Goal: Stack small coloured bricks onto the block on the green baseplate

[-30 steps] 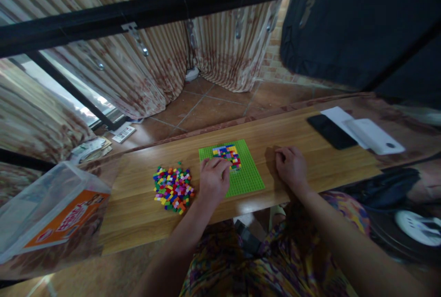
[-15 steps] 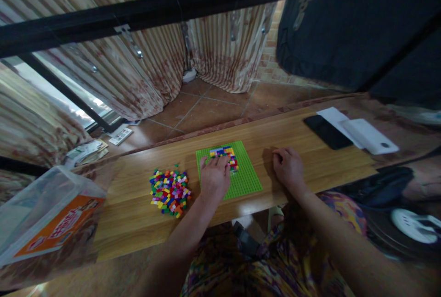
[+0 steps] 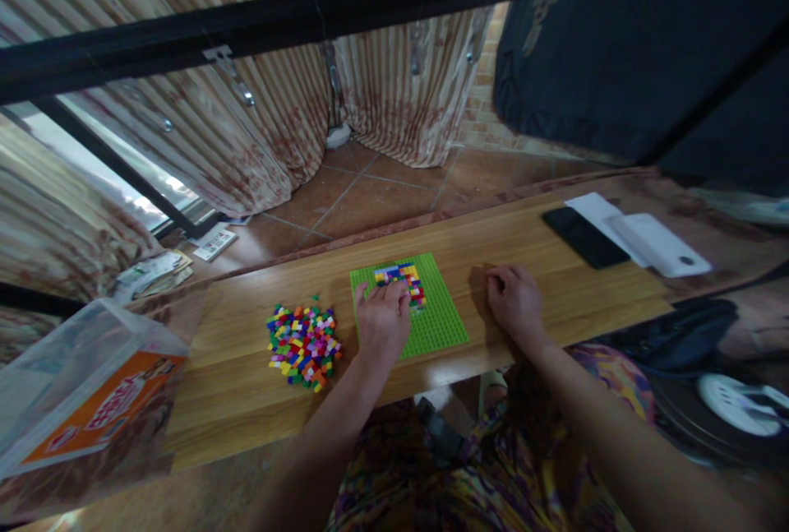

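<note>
A green baseplate (image 3: pixel 431 322) is lying flat on the wooden bench (image 3: pixel 555 302), with a small patch of coloured bricks (image 3: pixel 403 277) pressed onto its far left part. The left hand (image 3: pixel 382 320) is being rested palm down over the plate's left half, fingers curled toward the brick patch; whether anything is pinched in its grip cannot be told. The right hand (image 3: pixel 514 302) is being held loosely fisted on the bare bench just right of the plate, its grip closed on nothing visible. A loose heap of bricks (image 3: pixel 301 343) is sitting on the bench near the left hand.

Farther right, a black phone (image 3: pixel 583 236) and a white box (image 3: pixel 659 244) are lying side by side. A clear bag with an orange label (image 3: pixel 92 409) is being seen at the bench's left end; its print is too blurred to be read. Beyond, a tiled floor (image 3: pixel 382 195) and striped curtains (image 3: pixel 259 104) are showing, with a black bar (image 3: pixel 370 10) crossing overhead.
</note>
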{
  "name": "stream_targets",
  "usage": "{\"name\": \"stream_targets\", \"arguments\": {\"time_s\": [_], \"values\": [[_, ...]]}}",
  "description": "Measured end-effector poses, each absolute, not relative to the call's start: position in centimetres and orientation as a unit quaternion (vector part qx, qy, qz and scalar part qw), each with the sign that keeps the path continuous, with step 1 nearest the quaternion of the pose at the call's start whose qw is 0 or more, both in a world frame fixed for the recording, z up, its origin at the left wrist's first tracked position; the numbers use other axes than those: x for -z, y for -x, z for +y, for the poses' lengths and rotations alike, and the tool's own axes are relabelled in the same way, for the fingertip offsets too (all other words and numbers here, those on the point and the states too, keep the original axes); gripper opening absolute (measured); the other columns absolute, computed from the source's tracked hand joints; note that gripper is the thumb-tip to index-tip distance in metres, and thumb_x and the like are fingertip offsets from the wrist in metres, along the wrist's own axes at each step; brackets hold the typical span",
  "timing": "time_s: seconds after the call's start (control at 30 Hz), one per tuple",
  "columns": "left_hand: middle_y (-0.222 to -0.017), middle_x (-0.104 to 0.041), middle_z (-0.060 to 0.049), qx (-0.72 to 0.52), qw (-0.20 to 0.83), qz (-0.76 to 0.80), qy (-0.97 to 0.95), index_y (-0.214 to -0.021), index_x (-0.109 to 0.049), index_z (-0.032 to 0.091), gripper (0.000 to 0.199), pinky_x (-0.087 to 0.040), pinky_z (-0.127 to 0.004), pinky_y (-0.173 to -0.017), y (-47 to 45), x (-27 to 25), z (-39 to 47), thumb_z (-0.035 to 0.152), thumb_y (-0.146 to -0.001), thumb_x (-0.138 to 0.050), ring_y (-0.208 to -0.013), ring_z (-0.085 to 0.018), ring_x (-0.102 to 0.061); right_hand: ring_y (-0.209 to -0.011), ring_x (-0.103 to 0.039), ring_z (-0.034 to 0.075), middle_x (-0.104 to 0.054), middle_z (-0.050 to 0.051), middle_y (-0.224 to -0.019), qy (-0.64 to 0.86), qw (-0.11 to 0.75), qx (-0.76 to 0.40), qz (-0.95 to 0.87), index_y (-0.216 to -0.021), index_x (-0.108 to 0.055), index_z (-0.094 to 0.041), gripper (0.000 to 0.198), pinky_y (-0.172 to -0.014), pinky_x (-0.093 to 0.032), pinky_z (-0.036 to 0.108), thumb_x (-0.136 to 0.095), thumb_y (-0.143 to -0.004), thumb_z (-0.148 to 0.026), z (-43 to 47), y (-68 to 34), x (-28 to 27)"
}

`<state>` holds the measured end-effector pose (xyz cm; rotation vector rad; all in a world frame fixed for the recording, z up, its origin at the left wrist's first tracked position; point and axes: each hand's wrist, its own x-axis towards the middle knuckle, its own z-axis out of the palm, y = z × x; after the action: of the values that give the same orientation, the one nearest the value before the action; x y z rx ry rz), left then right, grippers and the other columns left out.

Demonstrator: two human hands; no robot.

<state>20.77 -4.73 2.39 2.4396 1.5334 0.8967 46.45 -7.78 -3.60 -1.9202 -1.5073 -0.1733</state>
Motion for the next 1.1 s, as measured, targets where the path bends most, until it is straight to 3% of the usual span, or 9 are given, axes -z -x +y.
{"name": "stream_targets", "arguments": {"time_s": [0.83, 1.1], "values": [[-0.099, -0.076, -0.005, -0.258, 0.043, 0.451, -0.853, -0.099, -0.072, 0.023, 0.023, -0.035, -0.047, -0.104, -20.5, -2.1, -5.5, 0.014, -0.094, -0.05, -0.096, -0.023, -0.065, -0.084, -0.058, 0.024, -0.066, 0.011, -0.086, 0.737, 0.334, 0.088, -0.581, -0.088, -0.07, -0.017, 0.023, -0.077, -0.046, 0.037, -0.049, -0.088, -0.023, -7.8, -46.6, 3.8], [-0.111, -0.074, -0.005, -0.276, 0.08, 0.496, -0.82, -0.117, -0.066, 0.026, 0.029, -0.037, -0.045, -0.102, -17.8, -3.2, -6.4, 0.02, -0.094, -0.049, -0.102, -0.022, -0.064, -0.084, -0.058, 0.024, -0.066, 0.011, -0.086, 0.734, 0.334, 0.086, -0.585, -0.088, -0.071, -0.017, 0.024, -0.077, -0.047, 0.038, -0.048, -0.088, -0.024, -7.7, -46.8, 4.0]]}}
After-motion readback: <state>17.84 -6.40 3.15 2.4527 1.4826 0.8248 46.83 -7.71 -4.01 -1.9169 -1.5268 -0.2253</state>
